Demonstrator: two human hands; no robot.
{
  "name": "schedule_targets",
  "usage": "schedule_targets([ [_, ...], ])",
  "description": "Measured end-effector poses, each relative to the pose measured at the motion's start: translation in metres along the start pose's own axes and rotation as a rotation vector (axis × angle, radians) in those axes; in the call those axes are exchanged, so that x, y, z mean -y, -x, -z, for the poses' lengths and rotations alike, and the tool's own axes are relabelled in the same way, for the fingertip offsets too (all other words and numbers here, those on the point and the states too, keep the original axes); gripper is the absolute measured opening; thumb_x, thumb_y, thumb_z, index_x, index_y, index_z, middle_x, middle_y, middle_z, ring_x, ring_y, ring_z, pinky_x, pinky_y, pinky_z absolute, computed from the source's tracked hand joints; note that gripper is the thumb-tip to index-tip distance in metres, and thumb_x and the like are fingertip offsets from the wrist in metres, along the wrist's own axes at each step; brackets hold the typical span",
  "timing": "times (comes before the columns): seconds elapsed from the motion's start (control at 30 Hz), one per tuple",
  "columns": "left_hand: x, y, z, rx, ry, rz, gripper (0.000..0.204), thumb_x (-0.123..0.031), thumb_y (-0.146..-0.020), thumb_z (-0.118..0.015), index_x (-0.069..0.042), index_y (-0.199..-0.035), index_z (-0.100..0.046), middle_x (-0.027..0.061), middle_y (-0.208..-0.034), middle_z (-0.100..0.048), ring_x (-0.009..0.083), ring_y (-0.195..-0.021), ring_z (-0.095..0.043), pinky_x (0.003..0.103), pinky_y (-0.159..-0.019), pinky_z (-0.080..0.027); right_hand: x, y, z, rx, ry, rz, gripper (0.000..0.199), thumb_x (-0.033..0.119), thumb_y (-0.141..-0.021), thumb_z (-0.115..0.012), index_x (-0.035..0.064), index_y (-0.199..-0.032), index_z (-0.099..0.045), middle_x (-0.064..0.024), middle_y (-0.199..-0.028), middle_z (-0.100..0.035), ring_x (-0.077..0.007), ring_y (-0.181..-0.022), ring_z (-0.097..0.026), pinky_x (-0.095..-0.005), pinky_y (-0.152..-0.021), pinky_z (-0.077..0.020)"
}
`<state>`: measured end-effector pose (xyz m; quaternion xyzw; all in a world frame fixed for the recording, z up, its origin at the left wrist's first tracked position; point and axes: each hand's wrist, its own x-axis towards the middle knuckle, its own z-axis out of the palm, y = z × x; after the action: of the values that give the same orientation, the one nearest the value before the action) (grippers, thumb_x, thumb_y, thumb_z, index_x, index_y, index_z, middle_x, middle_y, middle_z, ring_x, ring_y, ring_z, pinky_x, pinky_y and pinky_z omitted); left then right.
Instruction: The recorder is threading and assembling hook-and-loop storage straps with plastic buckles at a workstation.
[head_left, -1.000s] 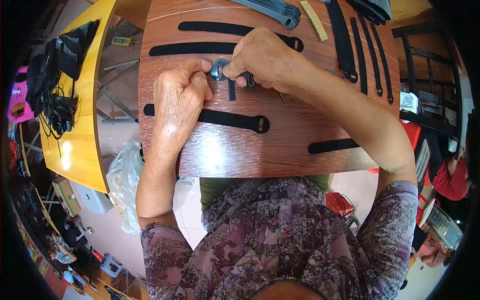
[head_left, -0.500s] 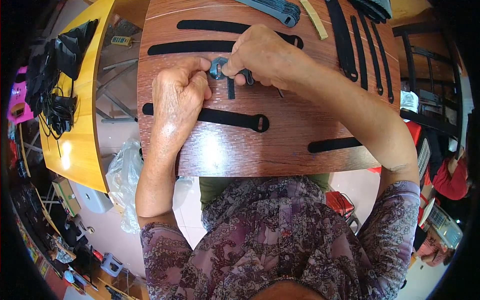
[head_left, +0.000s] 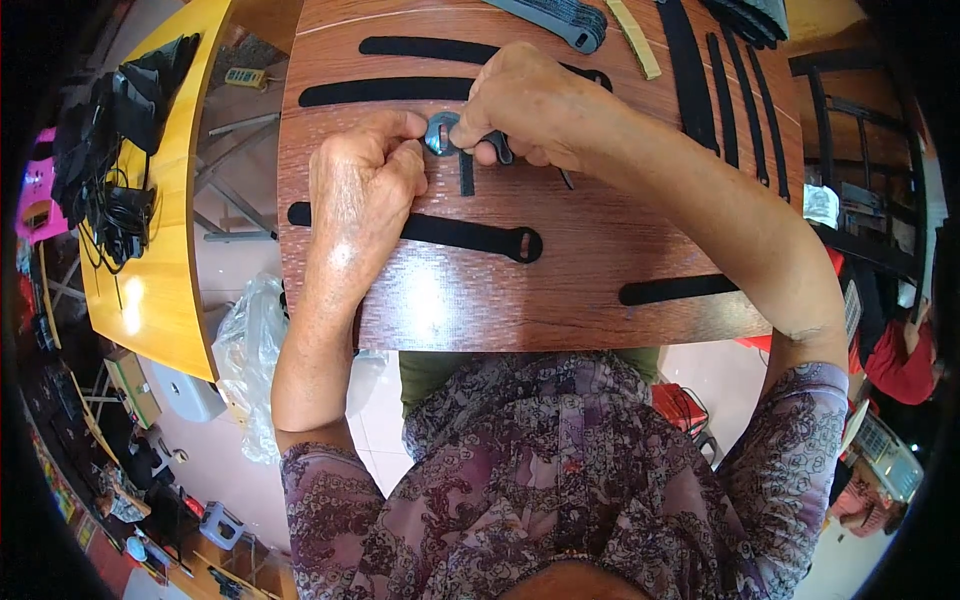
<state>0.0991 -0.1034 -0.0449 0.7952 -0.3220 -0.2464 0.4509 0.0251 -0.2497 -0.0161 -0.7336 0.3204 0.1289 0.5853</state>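
Observation:
Between my two hands, on the wood-patterned table, is the rounded, slotted end of a dark grey strap (head_left: 436,134). My left hand (head_left: 362,175) is closed, its thumb and forefinger pinching the left edge of that end. From the other side, my right hand (head_left: 530,105) pinches at the slot, with a folded part of the strap under its fingers. A short dark strip (head_left: 466,175) shows just below the right fingertips. Black straps lie around them: one (head_left: 385,92) and another (head_left: 425,47) beyond the hands, and a slotted one (head_left: 470,236) nearer me, partly under my left wrist.
Several black straps (head_left: 690,85) lie at the table's right. A grey strap bundle (head_left: 555,22) and a yellowish strip (head_left: 633,40) are at the far side. Under my right forearm lies another black strap (head_left: 670,290). A yellow table (head_left: 170,260) with black items stands left.
Both hands keep their pinch on the strap end, almost in place. The folded part under my right fingers shows slightly more. The whole view has shifted a little.

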Motion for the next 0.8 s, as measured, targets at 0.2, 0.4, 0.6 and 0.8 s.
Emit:
schedule_targets([
  [0.2, -0.001, -0.001, -0.002, -0.027, -0.029, -0.015, 0.017, -0.003, -0.078, -0.051, 0.005, -0.085, -0.064, 0.0110, -0.056, -0.058, 0.0155, -0.050, -0.057, 0.029, -0.049, -0.045, 0.000, 0.001, -0.001, -0.070, -0.054, -0.012, 0.011, 0.004, -0.068, -0.063, -0.0051, -0.062, -0.061, -0.0095, -0.049, -0.051, -0.0106, -0.035, -0.036, -0.0251, -0.031, -0.0211],
  [0.4, -0.005, -0.002, -0.004, -0.067, -0.127, -0.044, 0.015, -0.006, -0.077, -0.055, 0.004, -0.081, -0.065, 0.0135, -0.058, -0.060, 0.0201, -0.053, -0.060, 0.033, -0.053, -0.046, -0.014, -0.010, 0.002, 0.048, 0.115, 0.194, 0.011, 0.004, -0.069, -0.063, -0.0053, -0.063, -0.061, -0.0093, -0.048, -0.051, -0.0109, -0.034, -0.035, -0.0246, -0.031, -0.0209],
  [0.6, -0.007, -0.005, -0.008, -0.076, -0.264, -0.040, 0.015, -0.010, -0.076, -0.059, 0.003, -0.080, -0.066, 0.0170, -0.062, -0.061, 0.0268, -0.058, -0.062, 0.037, -0.058, -0.047, -0.019, -0.013, 0.003, 0.045, 0.129, 0.306, 0.010, 0.004, -0.068, -0.062, -0.0042, -0.062, -0.061, -0.0081, -0.048, -0.051, -0.0098, -0.034, -0.036, -0.0247, -0.030, -0.0208],
  [0.8, -0.008, -0.006, -0.009, -0.090, -0.297, -0.032, 0.015, -0.011, -0.075, -0.060, 0.002, -0.078, -0.066, 0.0185, -0.064, -0.062, 0.0283, -0.061, -0.062, 0.038, -0.059, -0.048, -0.017, -0.010, 0.002, 0.038, 0.171, 0.261, 0.009, 0.004, -0.066, -0.062, -0.0035, -0.061, -0.061, -0.0083, -0.048, -0.052, -0.0098, -0.034, -0.035, -0.0251, -0.030, -0.0202],
])
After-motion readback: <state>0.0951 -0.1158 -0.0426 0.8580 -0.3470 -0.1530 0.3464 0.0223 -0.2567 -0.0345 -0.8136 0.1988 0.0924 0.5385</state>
